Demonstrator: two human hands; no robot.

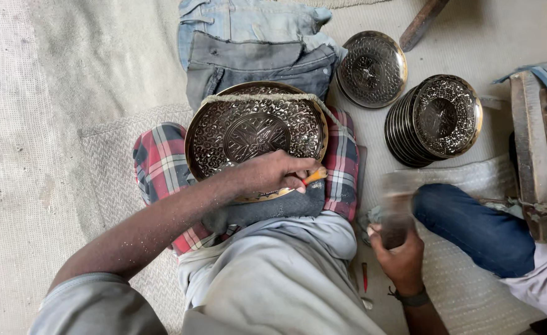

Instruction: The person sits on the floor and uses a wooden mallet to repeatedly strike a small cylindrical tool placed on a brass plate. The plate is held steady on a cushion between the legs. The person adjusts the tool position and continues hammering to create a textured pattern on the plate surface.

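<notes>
A large round engraved brass plate (224,127) rests on a plaid cloth (160,162) over my raised knee, with a cord running across its top edge. My left hand (272,174) lies on the plate's lower rim, closed around a small orange-handled tool (315,177). Off to the right and lower, my right hand (397,248) grips a blurred grey object (396,205), possibly a mallet or a cloth; motion blur hides its shape. A dark band sits on that wrist.
Folded denim (255,43) lies behind the plate. One engraved plate (371,68) lies flat and a stack of similar plates (435,119) leans at the right. Another person's blue-trousered leg (478,229) is at right. A small red tool (364,276) lies on the mat.
</notes>
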